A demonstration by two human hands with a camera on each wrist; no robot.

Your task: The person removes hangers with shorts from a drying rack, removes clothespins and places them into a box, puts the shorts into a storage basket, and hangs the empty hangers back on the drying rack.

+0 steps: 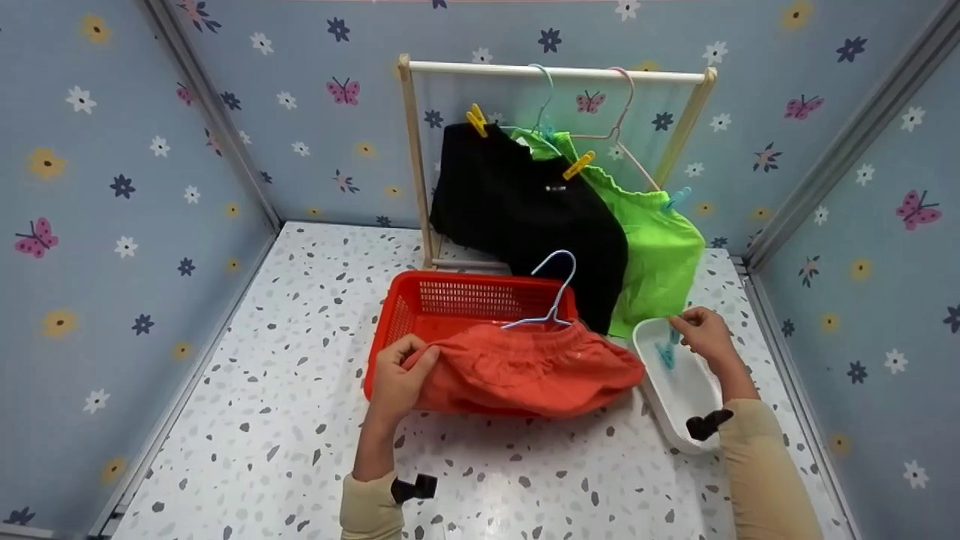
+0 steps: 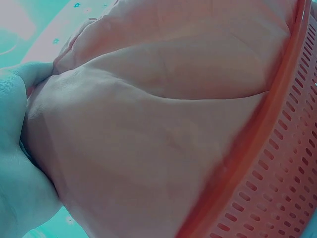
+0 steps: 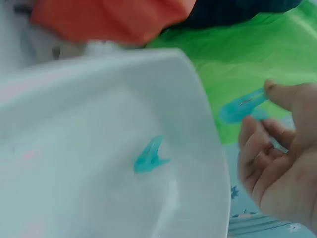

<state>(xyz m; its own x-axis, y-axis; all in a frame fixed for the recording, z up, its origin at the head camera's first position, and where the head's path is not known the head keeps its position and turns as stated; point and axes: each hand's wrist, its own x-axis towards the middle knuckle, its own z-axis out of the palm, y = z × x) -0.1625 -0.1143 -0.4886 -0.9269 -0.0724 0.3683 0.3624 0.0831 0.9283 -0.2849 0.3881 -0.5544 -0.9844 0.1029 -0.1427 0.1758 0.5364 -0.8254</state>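
Orange-red shorts [image 1: 525, 371] with a gathered waistband lie over the front of a red basket [image 1: 469, 279]. My left hand [image 1: 401, 375] grips the left end of their waistband. A light blue hanger [image 1: 556, 300] stands up out of the waistband, its lower part hidden in the cloth. Over a white tray [image 1: 686, 409], my right hand [image 1: 703, 334] pinches a blue clothespin [image 3: 242, 106] between thumb and fingers. Another blue clothespin [image 3: 149, 156] lies in the tray, as the right wrist view shows.
Behind the basket stands a rack with a white rail [image 1: 480, 69] and wooden posts. Black shorts [image 1: 532, 202] with yellow clothespins and green shorts [image 1: 652, 240] with a blue clothespin [image 1: 677, 198] hang from it on hangers. Patterned walls enclose the speckled table [image 1: 300, 337] on three sides.
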